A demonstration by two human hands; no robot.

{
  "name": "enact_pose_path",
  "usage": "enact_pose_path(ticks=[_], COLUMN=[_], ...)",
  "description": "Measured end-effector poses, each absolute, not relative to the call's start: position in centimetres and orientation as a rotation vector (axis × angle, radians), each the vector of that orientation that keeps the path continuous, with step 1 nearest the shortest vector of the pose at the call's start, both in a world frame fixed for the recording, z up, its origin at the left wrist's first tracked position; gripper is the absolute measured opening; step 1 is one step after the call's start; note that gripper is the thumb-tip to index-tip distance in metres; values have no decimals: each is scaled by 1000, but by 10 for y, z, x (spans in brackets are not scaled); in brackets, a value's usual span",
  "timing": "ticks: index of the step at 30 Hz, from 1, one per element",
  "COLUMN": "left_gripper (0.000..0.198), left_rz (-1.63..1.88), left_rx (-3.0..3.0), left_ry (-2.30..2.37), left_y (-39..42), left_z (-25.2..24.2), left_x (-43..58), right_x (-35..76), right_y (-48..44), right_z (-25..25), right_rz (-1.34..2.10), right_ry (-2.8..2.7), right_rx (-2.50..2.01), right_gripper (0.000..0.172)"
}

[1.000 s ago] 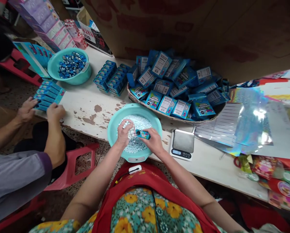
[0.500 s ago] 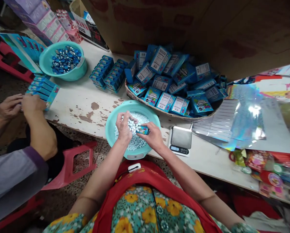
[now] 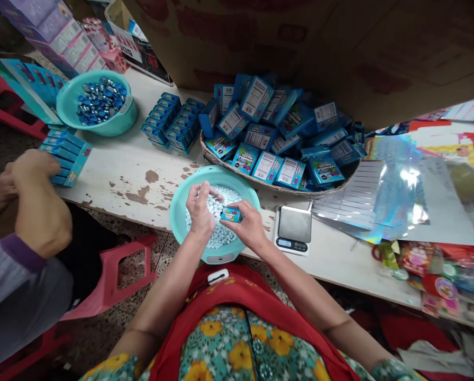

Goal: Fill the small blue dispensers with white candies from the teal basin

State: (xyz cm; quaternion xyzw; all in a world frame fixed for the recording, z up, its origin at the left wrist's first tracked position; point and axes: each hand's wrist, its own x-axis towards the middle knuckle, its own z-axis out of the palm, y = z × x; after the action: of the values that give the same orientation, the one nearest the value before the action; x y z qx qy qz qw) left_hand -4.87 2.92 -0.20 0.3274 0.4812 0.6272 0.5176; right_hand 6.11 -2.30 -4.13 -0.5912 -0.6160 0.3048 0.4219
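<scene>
My right hand [image 3: 249, 223] grips a small blue candy box [image 3: 231, 214] between thumb and fingers, its printed front facing up. Close beside it, my left hand [image 3: 200, 207] is cupped, fingers curled around some small white candies [image 3: 214, 205]. Both hands are over a turquoise basin [image 3: 176, 211], which holds a layer of loose white candies [image 3: 223, 236]. The inside of the little box is hidden from this angle.
Behind the basin, a long cardboard tray [image 3: 276, 186] is heaped with blue boxes. A digital scale [image 3: 294, 225] sits right of the basin. Small blue boxes [image 3: 173, 120] stand in rows. Another turquoise basin [image 3: 114, 124] holds shiny blue pieces. A co-worker's arm [image 3: 42, 203] is at left.
The box in my right hand has turned so its front shows more fully. Fewer white candies show at my left fingers. The co-worker's hands have shifted left.
</scene>
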Motion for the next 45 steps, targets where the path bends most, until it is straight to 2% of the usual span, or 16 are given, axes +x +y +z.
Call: enact_pose_path(ticks=[13,31,37,45], left_gripper=[25,43,41,38], left_rz=[1536,1509,1521,1480], left_rx=[828,846,870,891], left_ry=[1189,1179,1112,1048], left_y=[29,16,11,7], left_z=[8,19,24,22], left_x=[-51,-50,-47,-37], right_x=[57,53,55,67], right_y=[-21,-25,-27,-31], right_z=[-36,-36,-38,-65], right_rz=[771,941,1023,1244], right_ry=[-1493,-1338,-1224,-1027], right_rx=[-1430,-1301,-1268,-1233], right_gripper=[37,37,41,50])
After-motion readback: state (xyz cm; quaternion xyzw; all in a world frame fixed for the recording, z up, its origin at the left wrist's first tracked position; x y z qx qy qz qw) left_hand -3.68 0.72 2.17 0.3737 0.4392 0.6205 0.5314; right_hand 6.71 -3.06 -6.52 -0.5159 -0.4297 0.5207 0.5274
